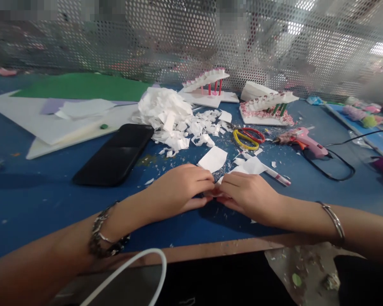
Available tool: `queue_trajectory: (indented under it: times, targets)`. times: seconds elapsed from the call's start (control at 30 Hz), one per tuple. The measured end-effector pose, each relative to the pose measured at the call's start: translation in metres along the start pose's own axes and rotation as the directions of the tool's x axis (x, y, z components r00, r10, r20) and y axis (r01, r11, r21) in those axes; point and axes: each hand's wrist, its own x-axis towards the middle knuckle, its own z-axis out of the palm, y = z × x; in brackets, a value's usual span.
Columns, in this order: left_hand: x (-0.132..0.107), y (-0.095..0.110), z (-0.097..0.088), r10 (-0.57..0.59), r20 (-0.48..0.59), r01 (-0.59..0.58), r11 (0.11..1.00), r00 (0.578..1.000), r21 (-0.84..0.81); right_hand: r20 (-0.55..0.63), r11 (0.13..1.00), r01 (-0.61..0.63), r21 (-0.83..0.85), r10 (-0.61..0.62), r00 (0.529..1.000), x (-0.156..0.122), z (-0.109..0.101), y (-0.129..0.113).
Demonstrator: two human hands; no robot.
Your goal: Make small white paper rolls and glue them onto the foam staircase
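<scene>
My left hand (188,187) and my right hand (249,193) meet fingertip to fingertip just above the blue table. Both are closed in a pinch on a small piece of white paper (215,192), mostly hidden by the fingers. Beyond my left fingers lies a square white paper piece (213,159). A larger white paper sheet (249,165) rests just past my right knuckles, partly covered by the hand. Beside it is a white marker (277,175) with a purplish end.
A heap of torn white paper (166,112) stands behind, near a black phone (115,155). Scissors (246,139) with yellow and red handles and a pink glue gun (304,140) with its cord lie right. Two paper models (207,78) stand before a perforated metal screen (185,29).
</scene>
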Motion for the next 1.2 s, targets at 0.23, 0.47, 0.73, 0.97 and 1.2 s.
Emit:
queue_trajectory:
  times: [0.23, 0.47, 0.73, 0.97, 1.2]
  targets:
    - [0.0, 0.001, -0.002, 0.066, -0.035, -0.06, 0.986, 0.997, 0.159, -0.043, 0.997, 0.026, -0.075, -0.029, 0.999, 0.003, -0.008, 0.003]
    - [0.014, 0.008, -0.034, -0.087, -0.255, 0.078, 0.996, 0.963, -0.045, -0.142, 0.919, -0.002, 0.394, 0.063, 0.988, 0.01, -0.048, 0.02]
    - [0.043, 0.006, -0.08, -0.092, -0.436, 0.135, 0.988, 0.895, 0.069, -0.331, 0.947, -0.087, 0.31, 0.193, 0.924, 0.027, -0.087, 0.035]
    - [0.066, 0.001, -0.133, 0.008, -0.589, 0.232, 0.915, 0.808, 0.331, -0.618, 0.992, -0.069, -0.101, -0.009, 0.786, 0.052, -0.134, 0.058]
    - [0.047, 0.009, -0.08, 0.294, -0.188, -0.038, 0.62, 0.937, 0.784, -0.316, 0.898, 0.143, -0.417, -0.291, 0.903, 0.02, -0.079, 0.048]
